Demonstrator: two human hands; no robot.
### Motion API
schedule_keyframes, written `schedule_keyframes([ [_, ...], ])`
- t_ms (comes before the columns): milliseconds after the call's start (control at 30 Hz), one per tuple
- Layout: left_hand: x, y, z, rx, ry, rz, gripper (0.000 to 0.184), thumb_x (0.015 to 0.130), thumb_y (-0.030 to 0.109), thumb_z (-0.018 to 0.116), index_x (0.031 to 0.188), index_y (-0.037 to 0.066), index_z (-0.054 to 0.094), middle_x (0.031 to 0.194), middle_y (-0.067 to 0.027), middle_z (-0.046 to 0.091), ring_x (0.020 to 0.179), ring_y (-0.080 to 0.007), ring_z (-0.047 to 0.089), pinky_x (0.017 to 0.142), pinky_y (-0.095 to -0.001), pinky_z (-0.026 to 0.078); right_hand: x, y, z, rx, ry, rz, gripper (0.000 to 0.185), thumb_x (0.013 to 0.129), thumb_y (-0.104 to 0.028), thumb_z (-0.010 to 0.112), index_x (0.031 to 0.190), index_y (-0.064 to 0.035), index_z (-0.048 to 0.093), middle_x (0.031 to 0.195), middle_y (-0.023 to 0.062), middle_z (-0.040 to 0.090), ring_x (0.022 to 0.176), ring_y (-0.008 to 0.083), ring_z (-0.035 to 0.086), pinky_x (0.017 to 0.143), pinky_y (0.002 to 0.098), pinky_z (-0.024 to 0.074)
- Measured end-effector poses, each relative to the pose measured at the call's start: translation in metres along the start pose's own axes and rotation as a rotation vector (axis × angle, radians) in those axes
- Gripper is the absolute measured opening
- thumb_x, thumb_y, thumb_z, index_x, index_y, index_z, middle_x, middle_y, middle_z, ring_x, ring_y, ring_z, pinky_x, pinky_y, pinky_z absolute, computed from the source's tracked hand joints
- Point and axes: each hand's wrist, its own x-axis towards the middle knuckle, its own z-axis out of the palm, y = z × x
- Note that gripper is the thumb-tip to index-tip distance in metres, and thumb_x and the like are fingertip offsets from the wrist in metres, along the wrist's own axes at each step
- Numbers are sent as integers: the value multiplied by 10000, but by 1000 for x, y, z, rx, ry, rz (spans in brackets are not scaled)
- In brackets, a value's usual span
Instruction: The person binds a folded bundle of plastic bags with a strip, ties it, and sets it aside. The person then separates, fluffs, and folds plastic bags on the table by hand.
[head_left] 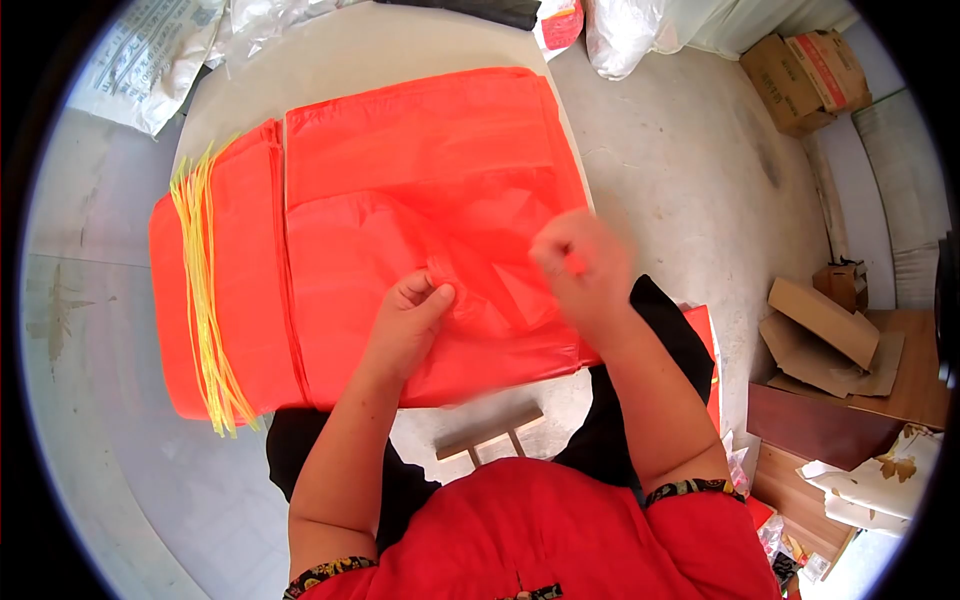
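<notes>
"Looking at the left hand (412,305), can you see what it's got?"

"Yes, the thumb is pressed close to the first finger, and a bit of the top red sheet (490,235) is nipped at the tips. There's hardly any gap. The other fingers curl in"

"And the right hand (582,262)?"

"That one's all blurry. The fingers are bent round and I see a spot of red by them, but I can't tell if they hold it or if it's just the red behind. I can't tell how wide they are, either"

"So what could go wrong?"

"The sheet looks very thin, so it might rip if the fingers tug hard in one spot. It might stick to the sheet under it too, and then the big red pile (400,130) could get pulled crooked"

"Could any of it fall?"

"Maybe! The near edge is close to the black trousers (685,345), so a big pull that way might slide some off. And a bump from the left arm (345,450) could mess up the yellow strips (205,290) on the smaller red pile (258,260)"

"Where's the sheet, then?"

"On top of the big pile, all wrinkled between the two hands. It goes past the left fingertips, spreads out beneath the right hand, and comes down towards the person's lap"
</notes>
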Motion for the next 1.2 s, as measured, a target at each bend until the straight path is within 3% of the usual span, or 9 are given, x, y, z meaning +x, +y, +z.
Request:
schedule_keyframes([
  [100, -1, 3, 0, 21, -34, -5, 110, 1016, 65, 640, 1105, 56, 705, 1076, -7, 729, 975, -84, 664, 893, -252, 516, -10, -24, 19, -60, -209, -77, 174, 861, -144, 761, 972, -61, 656, 920, 83, 650, 821, 303, 637, 710, 394, 526],
  [200, -2, 2, -2, 43, -40, 7, 113, 1016, 72, 646, 1111, 53, 704, 1083, -5, 729, 974, -78, 662, 891, -249, 516, -20, -22, 36, -3, -266, 32, 131, 874, -140, 751, 937, -60, 668, 879, 85, 646, 795, 311, 630, 696, 412, 520],
  [500, 0, 0, 0, 34, -5, 18, 111, 1008, 61, 655, 1107, 54, 705, 1086, -2, 729, 978, -78, 663, 896, -250, 518, -10, -15, 23, 153, -233, 208, 74, 957, -85, 665, 982, -16, 669, 879, 115, 648, 798, 266, 630, 725, 352, 506],
  [600, 0, -2, -1, 41, 13, 16, 109, 1005, 55, 655, 1102, 59, 705, 1076, -2, 730, 969, -82, 667, 895, -252, 525, -5, -7, 19, 83, -31, 267, 138, 954, -140, 670, 1007, -12, 681, 916, 125, 664, 878, 341, 646, 782, 402, 519],
  [700, 1, -3, -3, 38, 4, 16, 110, 1002, 52, 658, 1100, 64, 705, 1064, -1, 731, 959, -84, 671, 888, -253, 531, 4, -1, 6, 193, 333, 270, 147, 934, -152, 698, 1014, -32, 673, 924, 122, 650, 876, 335, 638, 784, 390, 521],
  [800, 1, -3, -2, 36, 9, 23, 105, 998, 49, 661, 1092, 67, 704, 1057, -3, 732, 950, -86, 674, 874, -254, 532, -3, 2, -7, -4, -7, -105, 183, 903, -177, 733, 1016, -57, 653, 935, 111, 636, 882, 317, 630, 777, 396, 524],
  [900, -2, 0, -2, 47, -1, -7, 99, 1002, 62, 660, 1093, 61, 698, 1065, -6, 729, 958, -90, 670, 880, -258, 526, -14, -20, 25, -34, -192, -119, 150, 885, -87, 745, 980, -53, 635, 935, 102, 647, 815, 281, 638, 709, 374, 527],
  [1000, -2, 3, 2, 52, -30, 19, 96, 1006, 83, 660, 1092, 52, 691, 1069, -5, 723, 962, -90, 662, 883, -264, 520, -24, -22, 40, -23, -276, -10, 155, 870, -100, 758, 973, -68, 646, 863, 95, 643, 770, 286, 625, 682, 381, 524],
  [1200, 0, 0, -6, 90, -63, 43, 125, 1005, 103, 670, 1112, 43, 691, 1077, -6, 721, 966, -82, 653, 894, -269, 514, -16, -19, 34, 102, -244, 104, 66, 910, -87, 710, 953, -52, 674, 827, 95, 635, 748, 271, 617, 670, 364, 503],
])
